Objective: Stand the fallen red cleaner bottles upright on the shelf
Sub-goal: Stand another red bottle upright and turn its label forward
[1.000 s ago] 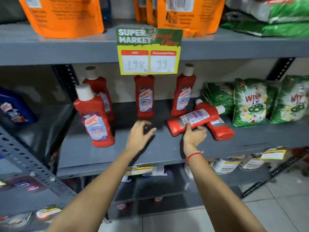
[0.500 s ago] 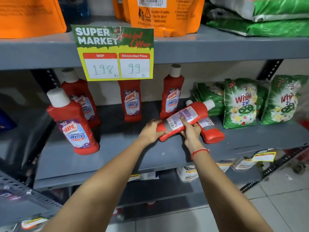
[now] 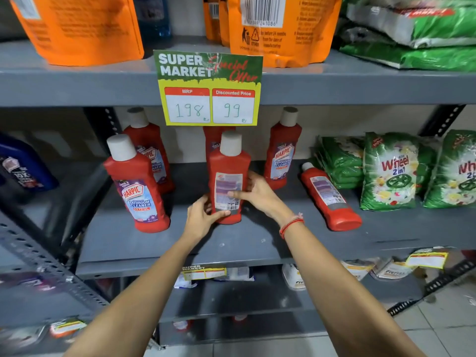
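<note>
A red cleaner bottle (image 3: 229, 166) with a white cap stands upright at the middle of the grey shelf (image 3: 257, 243), its back label facing me. My left hand (image 3: 203, 220) grips its lower left side and my right hand (image 3: 257, 191) wraps its right side. Another red bottle (image 3: 329, 199) lies on its side to the right, cap pointing away. Upright red bottles stand at front left (image 3: 136, 186), back left (image 3: 149, 153), back right (image 3: 283, 150), and one (image 3: 213, 140) partly hidden behind the held bottle.
Green detergent packs (image 3: 391, 171) crowd the shelf's right end. A yellow price card (image 3: 208, 88) hangs from the upper shelf edge above the bottles. A dark blue bottle (image 3: 20, 168) sits on the neighbouring shelf at left. Orange pouches (image 3: 278, 29) stand above.
The bottle that lay across another one has been lifted by both hands, turned upright and set at the shelf's middle. The other fallen bottle stays lying at the right.
</note>
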The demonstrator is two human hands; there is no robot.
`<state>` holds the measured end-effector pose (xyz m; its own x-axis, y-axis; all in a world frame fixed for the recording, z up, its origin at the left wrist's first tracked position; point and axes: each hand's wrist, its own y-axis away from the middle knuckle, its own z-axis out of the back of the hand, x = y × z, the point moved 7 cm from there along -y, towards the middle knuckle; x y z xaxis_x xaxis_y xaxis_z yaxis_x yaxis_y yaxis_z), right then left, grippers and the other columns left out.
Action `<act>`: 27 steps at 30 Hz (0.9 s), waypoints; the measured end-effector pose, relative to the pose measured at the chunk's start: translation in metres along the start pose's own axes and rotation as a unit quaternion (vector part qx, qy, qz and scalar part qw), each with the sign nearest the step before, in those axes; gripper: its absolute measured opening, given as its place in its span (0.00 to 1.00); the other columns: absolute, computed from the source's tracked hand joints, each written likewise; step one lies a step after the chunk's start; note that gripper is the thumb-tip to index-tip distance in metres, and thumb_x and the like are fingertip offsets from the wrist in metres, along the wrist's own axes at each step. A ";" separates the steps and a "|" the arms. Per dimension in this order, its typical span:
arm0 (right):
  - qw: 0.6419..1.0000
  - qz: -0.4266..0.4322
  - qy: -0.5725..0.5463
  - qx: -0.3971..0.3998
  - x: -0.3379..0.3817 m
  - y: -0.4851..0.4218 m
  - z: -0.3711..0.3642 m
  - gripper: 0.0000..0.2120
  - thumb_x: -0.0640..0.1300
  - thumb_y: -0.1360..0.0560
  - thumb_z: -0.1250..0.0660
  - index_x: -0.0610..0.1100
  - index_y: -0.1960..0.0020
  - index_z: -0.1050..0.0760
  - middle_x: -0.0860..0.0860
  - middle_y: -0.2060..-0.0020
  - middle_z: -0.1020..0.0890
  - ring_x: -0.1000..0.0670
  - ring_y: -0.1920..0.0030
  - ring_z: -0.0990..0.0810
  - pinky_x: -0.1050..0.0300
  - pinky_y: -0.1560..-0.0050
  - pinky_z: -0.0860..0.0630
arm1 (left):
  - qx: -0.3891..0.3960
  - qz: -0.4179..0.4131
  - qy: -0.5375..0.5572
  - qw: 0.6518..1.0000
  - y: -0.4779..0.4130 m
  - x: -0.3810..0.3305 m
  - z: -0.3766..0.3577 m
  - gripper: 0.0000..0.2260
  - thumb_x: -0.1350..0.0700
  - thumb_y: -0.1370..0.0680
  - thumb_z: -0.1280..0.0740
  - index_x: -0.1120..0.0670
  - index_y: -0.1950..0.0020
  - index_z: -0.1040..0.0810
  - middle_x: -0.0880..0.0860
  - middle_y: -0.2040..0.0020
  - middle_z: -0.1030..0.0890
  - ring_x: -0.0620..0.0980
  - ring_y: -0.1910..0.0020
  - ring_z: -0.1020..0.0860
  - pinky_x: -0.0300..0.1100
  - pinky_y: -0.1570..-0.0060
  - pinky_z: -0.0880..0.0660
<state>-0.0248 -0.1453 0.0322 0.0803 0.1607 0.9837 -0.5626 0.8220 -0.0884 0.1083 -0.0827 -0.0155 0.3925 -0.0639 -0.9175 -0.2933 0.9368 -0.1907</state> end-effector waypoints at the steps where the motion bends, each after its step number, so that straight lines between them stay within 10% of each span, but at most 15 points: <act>1: 1.000 0.001 0.009 0.008 -0.001 -0.001 -0.004 0.23 0.34 0.32 0.27 0.44 0.41 0.29 0.44 0.44 0.20 0.53 0.47 0.19 0.58 0.44 0.22 | -0.005 0.004 0.011 1.000 0.002 0.003 0.001 0.22 0.62 0.33 0.25 0.63 0.42 0.26 0.57 0.48 0.19 0.41 0.55 0.22 0.23 0.56 0.26; 6: 0.999 -0.014 0.046 0.010 -0.004 -0.004 -0.009 0.26 0.38 0.32 0.26 0.43 0.37 0.31 0.43 0.40 0.21 0.47 0.41 0.21 0.45 0.37 0.26 | -0.039 0.027 0.023 0.999 0.009 0.009 0.005 0.23 0.60 0.34 0.24 0.63 0.43 0.26 0.56 0.49 0.19 0.41 0.55 0.21 0.24 0.56 0.26; 11: 0.991 0.005 0.089 -0.101 0.000 0.007 -0.011 0.25 0.42 0.32 0.25 0.41 0.38 0.29 0.42 0.43 0.19 0.46 0.45 0.19 0.48 0.40 0.23 | -0.200 0.002 -0.019 0.980 0.039 0.007 0.000 0.23 0.56 0.31 0.26 0.59 0.39 0.27 0.56 0.45 0.23 0.52 0.47 0.23 0.46 0.42 0.26; 15: 0.970 0.014 0.119 -0.213 0.014 0.029 -0.026 0.16 0.48 0.27 0.31 0.40 0.45 0.28 0.42 0.49 0.17 0.43 0.50 0.18 0.57 0.50 0.23 | -0.167 -0.009 -0.002 0.986 0.045 -0.006 -0.025 0.26 0.58 0.31 0.28 0.56 0.35 0.30 0.51 0.42 0.25 0.45 0.44 0.26 0.37 0.41 0.30; 22: 0.985 0.009 0.111 -0.129 0.020 0.038 -0.013 0.19 0.54 0.30 0.28 0.44 0.44 0.25 0.51 0.51 0.18 0.54 0.50 0.20 0.60 0.45 0.23 | -0.100 -0.026 -0.030 0.994 0.028 0.001 -0.013 0.19 0.56 0.30 0.27 0.57 0.40 0.24 0.55 0.49 0.25 0.39 0.52 0.26 0.24 0.51 0.32; 27: 0.987 -0.037 0.151 -0.047 -0.010 0.011 0.002 0.45 0.54 0.39 0.22 0.45 0.29 0.40 0.47 0.31 0.30 0.49 0.32 0.31 0.49 0.31 0.32 | 0.011 -0.045 -0.052 0.998 0.014 0.004 0.000 0.17 0.58 0.31 0.26 0.59 0.43 0.21 0.55 0.53 0.24 0.38 0.56 0.24 0.21 0.56 0.31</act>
<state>-0.0333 -0.1387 0.0213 0.3677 0.2420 0.8979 -0.4681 0.8825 -0.0461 0.1061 -0.0694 -0.0220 0.5047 -0.1138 -0.8558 -0.2333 0.9364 -0.2621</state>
